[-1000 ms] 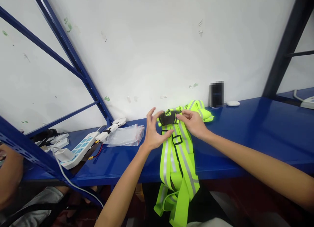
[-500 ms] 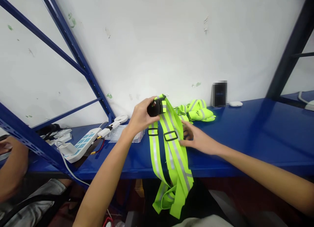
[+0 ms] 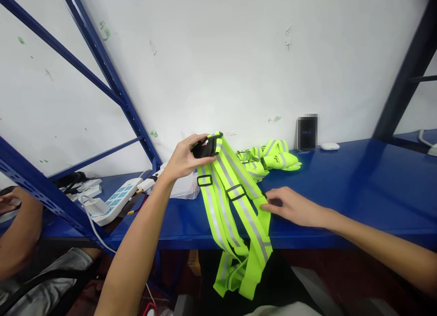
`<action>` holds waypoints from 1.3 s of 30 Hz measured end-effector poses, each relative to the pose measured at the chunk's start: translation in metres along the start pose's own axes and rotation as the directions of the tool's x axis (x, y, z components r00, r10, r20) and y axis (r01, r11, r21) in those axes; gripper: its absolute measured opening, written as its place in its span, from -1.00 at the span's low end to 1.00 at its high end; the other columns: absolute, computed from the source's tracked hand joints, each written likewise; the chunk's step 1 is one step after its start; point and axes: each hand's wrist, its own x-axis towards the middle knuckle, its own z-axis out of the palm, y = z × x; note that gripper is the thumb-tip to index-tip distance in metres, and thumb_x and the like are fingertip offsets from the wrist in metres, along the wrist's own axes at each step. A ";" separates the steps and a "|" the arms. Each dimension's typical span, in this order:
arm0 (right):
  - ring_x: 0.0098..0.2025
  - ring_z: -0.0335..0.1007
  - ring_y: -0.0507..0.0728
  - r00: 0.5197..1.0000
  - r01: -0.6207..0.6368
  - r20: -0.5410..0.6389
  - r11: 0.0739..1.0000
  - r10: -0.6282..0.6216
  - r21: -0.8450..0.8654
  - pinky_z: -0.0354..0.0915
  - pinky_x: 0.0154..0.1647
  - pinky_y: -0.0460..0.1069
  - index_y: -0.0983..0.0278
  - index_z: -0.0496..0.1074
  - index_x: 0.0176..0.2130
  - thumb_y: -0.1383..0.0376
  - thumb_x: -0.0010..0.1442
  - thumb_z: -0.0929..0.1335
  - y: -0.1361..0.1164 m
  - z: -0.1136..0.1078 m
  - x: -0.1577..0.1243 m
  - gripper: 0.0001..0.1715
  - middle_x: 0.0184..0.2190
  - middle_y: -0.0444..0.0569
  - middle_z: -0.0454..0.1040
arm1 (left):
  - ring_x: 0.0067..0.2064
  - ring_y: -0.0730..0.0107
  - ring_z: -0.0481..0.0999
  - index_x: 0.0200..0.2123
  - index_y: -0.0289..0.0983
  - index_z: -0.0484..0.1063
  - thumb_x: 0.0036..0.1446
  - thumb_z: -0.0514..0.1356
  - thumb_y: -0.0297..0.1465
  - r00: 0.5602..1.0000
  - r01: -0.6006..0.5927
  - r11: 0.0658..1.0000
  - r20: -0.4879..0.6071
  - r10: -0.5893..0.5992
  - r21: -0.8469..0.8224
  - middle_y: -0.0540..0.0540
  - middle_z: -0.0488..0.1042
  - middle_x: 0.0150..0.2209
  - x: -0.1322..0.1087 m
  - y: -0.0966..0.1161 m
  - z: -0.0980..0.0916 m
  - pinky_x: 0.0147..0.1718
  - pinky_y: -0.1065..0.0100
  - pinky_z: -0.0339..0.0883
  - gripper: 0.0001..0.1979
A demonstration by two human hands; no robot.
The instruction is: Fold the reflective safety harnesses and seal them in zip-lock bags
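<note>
My left hand [image 3: 182, 157] is closed on the black buckle end [image 3: 204, 148] of a neon yellow reflective strap vest [image 3: 235, 211] and holds it lifted above the blue shelf [image 3: 358, 184]. The vest's straps run down over the shelf's front edge and hang below it. Lower on the straps, my right hand [image 3: 293, 207] rests on the shelf, its fingertips pinching the vest's right edge. A second folded vest of the same kind [image 3: 271, 155] lies behind, near the wall.
Clear plastic bags [image 3: 184, 191] lie left of the vest. Further left sit a white power strip [image 3: 112, 200], a small white fan [image 3: 150, 181] and cables. A dark device [image 3: 307, 133] and a white puck [image 3: 329, 146] stand by the wall. Another person's arm [image 3: 17, 234] shows at far left.
My left hand took the buckle end and lifted it up and to the left. My right hand left the buckle and slid down along the straps to the vest's right edge.
</note>
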 end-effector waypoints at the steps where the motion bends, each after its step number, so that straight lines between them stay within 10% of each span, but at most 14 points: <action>1: -0.53 0.04 0.00 1.000 0.008 0.025 1.000 -0.008 0.006 -0.01 -0.50 -0.06 0.30 0.29 -0.56 0.01 0.25 0.27 -0.001 -0.001 0.001 -0.49 -0.61 -0.17 0.21 | -0.11 0.23 0.45 0.08 -0.27 0.39 -0.05 0.37 -0.12 1.000 -0.012 1.000 0.010 0.012 0.028 -0.16 0.47 -0.15 0.002 0.002 0.003 -0.13 0.24 0.32 -0.36; 5: -0.34 0.38 0.15 0.997 0.046 0.052 0.995 -0.051 0.094 0.28 -0.34 0.00 0.29 0.53 -0.20 0.01 0.14 0.38 -0.004 -0.016 0.010 -0.58 -0.32 -0.01 0.51 | -0.18 0.27 0.42 0.11 -0.25 0.34 -0.03 0.35 -0.07 0.993 -0.107 0.979 0.071 0.096 0.174 -0.13 0.45 -0.18 0.009 0.016 0.014 -0.18 0.27 0.30 -0.32; 10: 0.12 0.34 0.33 0.984 0.132 -0.153 0.941 -0.088 0.310 0.34 0.05 0.20 0.11 0.03 0.36 0.04 0.12 0.41 -0.019 -0.048 0.036 -0.06 0.23 0.12 0.28 | -0.17 0.27 0.43 0.15 -0.23 0.28 0.06 0.29 -0.11 0.969 -0.217 0.935 0.181 0.170 0.280 -0.16 0.42 -0.14 0.015 0.030 0.025 -0.20 0.30 0.31 -0.37; 22: -0.27 0.45 0.16 0.986 0.151 -0.129 0.883 -0.104 0.445 0.36 -0.20 0.07 0.33 0.50 -0.14 0.15 -0.07 0.49 -0.029 -0.051 0.089 -0.50 -0.28 -0.01 0.55 | -0.10 0.18 0.45 0.20 -0.19 0.20 0.10 0.25 -0.09 0.961 -0.249 0.923 0.196 0.197 0.293 -0.20 0.41 -0.07 0.010 0.016 0.035 -0.15 0.24 0.33 -0.35; 39: -0.43 0.33 0.14 0.908 0.097 -0.418 0.972 0.002 0.215 0.20 -0.47 -0.04 0.35 0.43 -0.44 0.24 -0.02 0.39 -0.013 -0.013 0.102 -0.81 -0.53 -0.07 0.44 | -0.20 0.23 0.45 0.10 -0.24 0.34 0.04 0.24 0.01 0.984 -0.138 0.982 0.130 0.121 0.129 -0.14 0.42 -0.22 0.003 0.001 0.070 -0.17 0.27 0.31 -0.35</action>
